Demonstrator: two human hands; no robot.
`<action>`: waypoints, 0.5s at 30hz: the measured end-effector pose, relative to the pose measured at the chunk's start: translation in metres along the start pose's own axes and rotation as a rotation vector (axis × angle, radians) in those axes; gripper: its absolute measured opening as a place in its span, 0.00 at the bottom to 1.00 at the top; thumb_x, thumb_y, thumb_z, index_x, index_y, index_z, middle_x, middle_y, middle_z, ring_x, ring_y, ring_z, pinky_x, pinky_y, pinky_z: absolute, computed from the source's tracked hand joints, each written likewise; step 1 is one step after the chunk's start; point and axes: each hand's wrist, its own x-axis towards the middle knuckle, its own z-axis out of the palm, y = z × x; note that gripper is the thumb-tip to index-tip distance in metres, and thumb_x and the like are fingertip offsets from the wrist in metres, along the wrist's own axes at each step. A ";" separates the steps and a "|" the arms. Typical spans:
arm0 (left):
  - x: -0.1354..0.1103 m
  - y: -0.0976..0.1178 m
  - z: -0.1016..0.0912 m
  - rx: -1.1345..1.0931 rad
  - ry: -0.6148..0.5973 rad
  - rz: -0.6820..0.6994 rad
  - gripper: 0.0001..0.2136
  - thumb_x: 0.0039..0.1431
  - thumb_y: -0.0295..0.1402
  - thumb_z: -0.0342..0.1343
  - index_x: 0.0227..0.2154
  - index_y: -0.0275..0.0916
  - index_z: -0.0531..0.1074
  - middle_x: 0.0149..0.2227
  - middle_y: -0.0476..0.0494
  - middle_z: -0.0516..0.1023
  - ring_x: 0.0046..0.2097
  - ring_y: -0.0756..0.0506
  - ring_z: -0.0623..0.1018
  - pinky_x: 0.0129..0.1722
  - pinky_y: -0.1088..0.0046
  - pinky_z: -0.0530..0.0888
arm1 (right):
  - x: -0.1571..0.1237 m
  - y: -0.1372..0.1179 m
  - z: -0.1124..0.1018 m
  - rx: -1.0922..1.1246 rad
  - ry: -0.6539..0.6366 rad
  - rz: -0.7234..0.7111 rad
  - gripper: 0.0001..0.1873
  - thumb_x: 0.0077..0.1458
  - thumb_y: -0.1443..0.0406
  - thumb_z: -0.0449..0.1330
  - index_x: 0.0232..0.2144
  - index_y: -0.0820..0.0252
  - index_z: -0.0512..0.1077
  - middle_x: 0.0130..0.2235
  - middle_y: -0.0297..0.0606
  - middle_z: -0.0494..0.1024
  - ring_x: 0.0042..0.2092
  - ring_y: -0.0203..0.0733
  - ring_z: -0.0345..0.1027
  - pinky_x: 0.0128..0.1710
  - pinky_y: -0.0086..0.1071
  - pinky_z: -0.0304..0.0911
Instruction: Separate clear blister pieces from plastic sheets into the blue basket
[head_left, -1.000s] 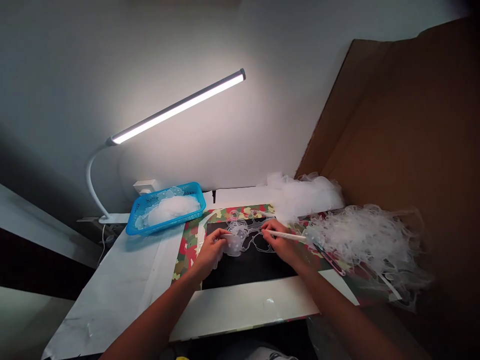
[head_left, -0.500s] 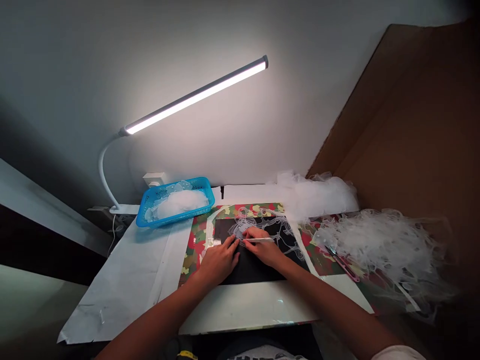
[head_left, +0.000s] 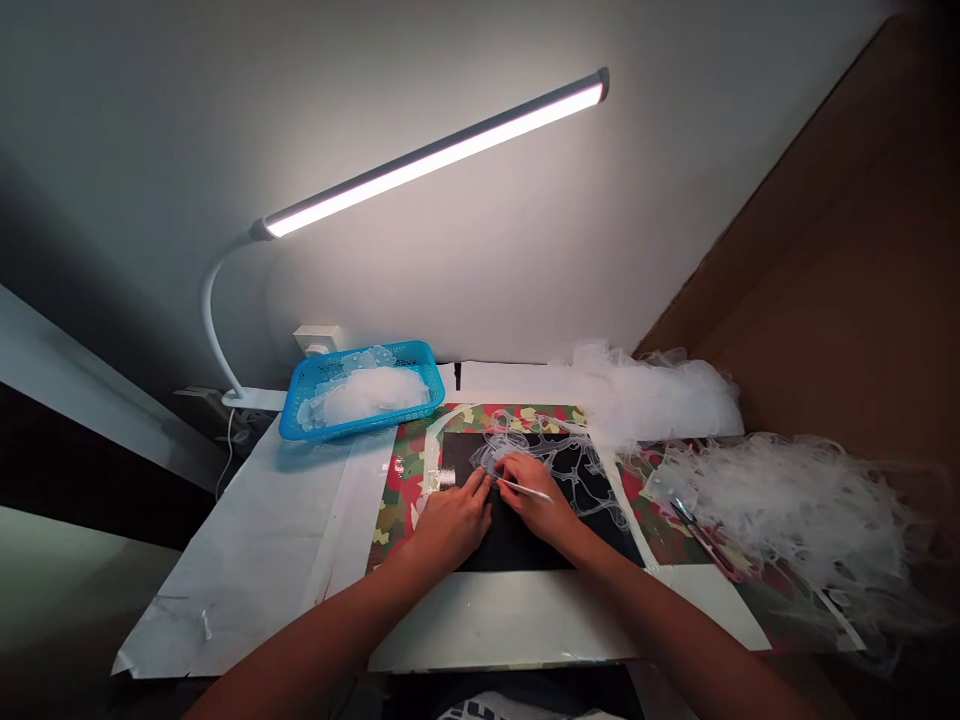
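Note:
My right hand (head_left: pixel 534 492) is closed around a slim white pen-like tool (head_left: pixel 529 491), whose tip lies close to my left fingertips. Under and beyond the fingers, sheer white fabric with cut-out, looping strips (head_left: pixel 581 462) spreads over a black mat (head_left: pixel 517 545). My left hand (head_left: pixel 456 518) rests on the mat, fingers stretched forward and touching the edge of the fabric. Both hands nearly meet. What the tool's tip touches is too small to make out.
A blue basket (head_left: pixel 360 430) of white sheer pieces stands at the back left under a lit lamp (head_left: pixel 442 155). At right lie a tangled heap of sheer scraps (head_left: pixel 810 510) and pink-handled scissors (head_left: pixel 705 540). More white fabric (head_left: pixel 660 395) sits behind; a cardboard panel (head_left: pixel 840 220) rises at right.
The camera view has shifted a little, so everything sits differently in the picture. The tool in my right hand is tilted more, its rear end lower. Both hands stay at the fabric.

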 end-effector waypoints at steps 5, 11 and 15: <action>0.000 -0.001 0.003 0.002 -0.016 0.004 0.20 0.66 0.32 0.44 0.58 0.36 0.66 0.61 0.34 0.67 0.39 0.42 0.81 0.33 0.66 0.75 | 0.001 -0.006 0.000 -0.126 0.027 -0.052 0.07 0.58 0.71 0.53 0.31 0.58 0.69 0.37 0.43 0.78 0.41 0.48 0.68 0.44 0.41 0.59; 0.000 0.000 0.000 0.004 -0.051 0.000 0.21 0.65 0.32 0.45 0.59 0.36 0.65 0.61 0.33 0.66 0.39 0.41 0.80 0.30 0.66 0.74 | -0.008 0.048 -0.064 0.269 0.462 0.379 0.10 0.56 0.58 0.57 0.27 0.57 0.71 0.28 0.34 0.76 0.30 0.39 0.65 0.31 0.31 0.58; 0.008 -0.007 -0.015 -0.151 -0.056 -0.035 0.17 0.65 0.35 0.45 0.51 0.40 0.72 0.53 0.40 0.73 0.38 0.43 0.79 0.32 0.70 0.73 | -0.030 0.064 -0.094 0.455 0.751 0.512 0.19 0.50 0.51 0.62 0.21 0.57 0.65 0.22 0.29 0.71 0.27 0.36 0.62 0.29 0.29 0.57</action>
